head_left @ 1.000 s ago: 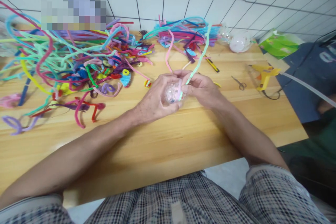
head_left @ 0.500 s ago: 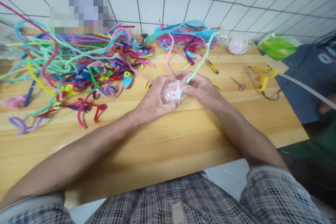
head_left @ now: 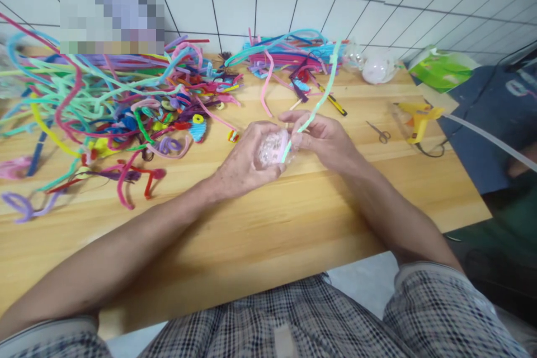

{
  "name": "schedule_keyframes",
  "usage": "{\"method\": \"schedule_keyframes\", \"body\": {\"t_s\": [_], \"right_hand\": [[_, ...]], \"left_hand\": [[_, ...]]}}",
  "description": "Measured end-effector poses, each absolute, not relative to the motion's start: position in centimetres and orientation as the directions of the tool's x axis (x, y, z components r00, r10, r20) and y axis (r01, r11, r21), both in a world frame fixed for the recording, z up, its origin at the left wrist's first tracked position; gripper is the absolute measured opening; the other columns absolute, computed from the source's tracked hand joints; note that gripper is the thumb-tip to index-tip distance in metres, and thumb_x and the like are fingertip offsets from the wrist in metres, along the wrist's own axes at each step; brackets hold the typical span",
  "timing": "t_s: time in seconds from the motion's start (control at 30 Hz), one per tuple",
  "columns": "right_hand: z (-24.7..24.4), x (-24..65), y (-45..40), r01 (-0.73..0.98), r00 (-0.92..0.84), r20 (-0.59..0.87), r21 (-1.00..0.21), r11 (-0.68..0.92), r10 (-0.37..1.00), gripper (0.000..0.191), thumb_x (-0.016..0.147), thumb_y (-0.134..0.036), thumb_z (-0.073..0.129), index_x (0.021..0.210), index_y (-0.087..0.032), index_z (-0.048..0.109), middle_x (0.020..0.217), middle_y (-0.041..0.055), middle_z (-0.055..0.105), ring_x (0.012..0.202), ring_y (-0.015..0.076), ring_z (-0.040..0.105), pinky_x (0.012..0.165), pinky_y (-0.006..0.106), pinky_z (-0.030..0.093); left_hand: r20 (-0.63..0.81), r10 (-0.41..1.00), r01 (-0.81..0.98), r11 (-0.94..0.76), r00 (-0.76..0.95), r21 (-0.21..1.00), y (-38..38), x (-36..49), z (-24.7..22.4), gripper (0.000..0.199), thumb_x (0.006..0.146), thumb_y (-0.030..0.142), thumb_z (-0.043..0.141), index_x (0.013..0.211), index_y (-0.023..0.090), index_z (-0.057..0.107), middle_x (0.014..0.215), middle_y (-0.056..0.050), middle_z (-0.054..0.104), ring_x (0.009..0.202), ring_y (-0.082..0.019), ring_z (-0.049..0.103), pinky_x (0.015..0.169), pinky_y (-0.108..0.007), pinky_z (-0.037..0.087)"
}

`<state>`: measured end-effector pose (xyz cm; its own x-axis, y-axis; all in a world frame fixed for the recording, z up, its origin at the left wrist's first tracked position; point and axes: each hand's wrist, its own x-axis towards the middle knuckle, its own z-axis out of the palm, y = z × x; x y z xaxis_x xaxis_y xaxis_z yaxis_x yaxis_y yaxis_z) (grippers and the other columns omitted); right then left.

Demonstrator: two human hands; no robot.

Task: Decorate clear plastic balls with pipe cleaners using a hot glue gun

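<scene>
One clear ball (head_left: 268, 151), between both hands above the wooden table (head_left: 251, 246); one mint pipe cleaner (head_left: 322, 98) at its side; one pair of scissors (head_left: 380, 132), one glue gun (head_left: 422, 120). Left hand (head_left: 247, 159) curled round the ball, right hand (head_left: 321, 137) pinching the pipe cleaner, forearms angled inward. Ball's contents indistinct; right fingertips partly hidden; pipe cleaners in left pile overlap, uncountable
</scene>
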<state>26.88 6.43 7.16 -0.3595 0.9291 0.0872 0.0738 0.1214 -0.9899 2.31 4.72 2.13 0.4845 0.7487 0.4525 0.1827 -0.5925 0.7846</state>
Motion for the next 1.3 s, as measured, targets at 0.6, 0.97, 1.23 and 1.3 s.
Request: {"method": "schedule_keyframes", "body": {"t_s": [0.6,0.97,1.23,1.3], "right_hand": [[7.3,26.1,6.0,-0.046,-0.462,0.196,-0.979,0.197,0.865,0.048,0.091,-0.068,0.092,0.092,-0.028,0.066,0.082,-0.0016,0.075,0.082,0.0190,0.075,0.080,0.034,0.062],[6.4,26.1,6.4,0.019,-0.370,0.200,-0.975,0.222,0.907,0.052,0.084,-0.070,0.096,0.088,-0.027,0.068,0.100,0.0008,0.070,0.085,0.0171,0.065,0.076,0.031,0.059],[6.0,26.3,6.5,0.026,-0.373,0.114,-0.991,0.133,0.921,0.050,0.083,-0.067,0.098,0.092,-0.025,0.070,0.113,0.0025,0.070,0.095,0.0177,0.066,0.080,0.031,0.061],[6.1,26.4,6.5,0.042,-0.373,0.090,-0.993,0.114,0.923,0.050,0.082,-0.066,0.098,0.093,-0.026,0.072,0.115,0.0027,0.071,0.097,0.0184,0.068,0.081,0.031,0.061]], "left_hand": [[0.372,0.792,0.147,-0.493,0.484,0.857,5.1,2.3,1.7,0.067,0.091,0.043,0.083,0.149,0.027,0.054,0.149,-0.012,0.064,0.138,-0.033,0.067,0.109,-0.046,0.063],[0.359,0.779,0.165,-0.501,0.514,0.850,5.0,2.2,2.3,0.066,0.092,0.044,0.082,0.149,0.027,0.055,0.150,-0.011,0.064,0.140,-0.033,0.065,0.122,-0.051,0.056],[0.418,0.757,0.153,-0.554,0.502,0.818,4.9,2.4,2.2,0.065,0.092,0.041,0.081,0.149,0.028,0.054,0.150,-0.013,0.065,0.142,-0.035,0.064,0.124,-0.054,0.055],[0.431,0.742,0.147,-0.571,0.514,0.808,4.9,2.4,2.1,0.066,0.091,0.041,0.082,0.150,0.028,0.053,0.153,-0.013,0.064,0.145,-0.036,0.063,0.126,-0.056,0.054]]}}
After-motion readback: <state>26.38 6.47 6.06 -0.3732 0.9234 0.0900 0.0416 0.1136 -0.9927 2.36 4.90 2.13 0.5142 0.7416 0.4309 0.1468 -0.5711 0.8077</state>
